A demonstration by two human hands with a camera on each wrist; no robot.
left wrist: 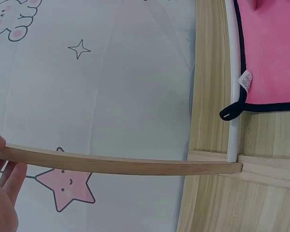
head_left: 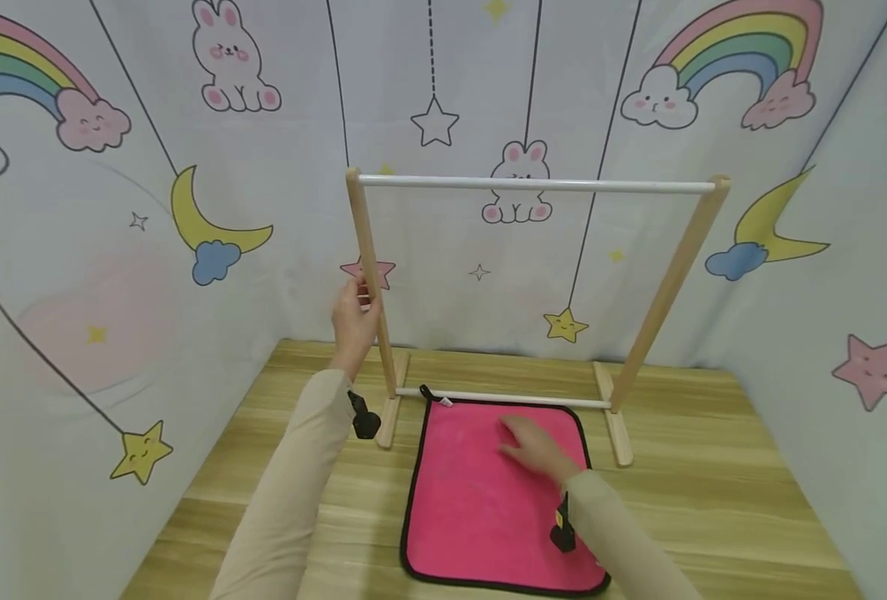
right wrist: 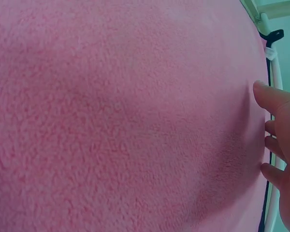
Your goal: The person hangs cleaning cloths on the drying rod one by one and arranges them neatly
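A pink towel (head_left: 481, 500) with black edging lies spread on the table, its black loop (head_left: 426, 392) and white label (left wrist: 245, 80) at the far left corner. Behind it stands a rack with wooden posts (head_left: 661, 292) and white bars (head_left: 533, 184). My left hand (head_left: 357, 321) holds the rack's left post (left wrist: 121, 165) partway up, its fingers around the wood. Above the towel's upper right part is my right hand (head_left: 537, 448), fingers loosely bent and holding nothing. The right wrist view shows its fingertips close to the pink pile; contact there is hard to tell.
The rack's wooden feet (head_left: 618, 429) rest on the wood-grain table (head_left: 721, 500), and the lower white bar (head_left: 503, 399) runs along the towel's far edge. Patterned white cloth walls (head_left: 443, 275) enclose the back and both sides.
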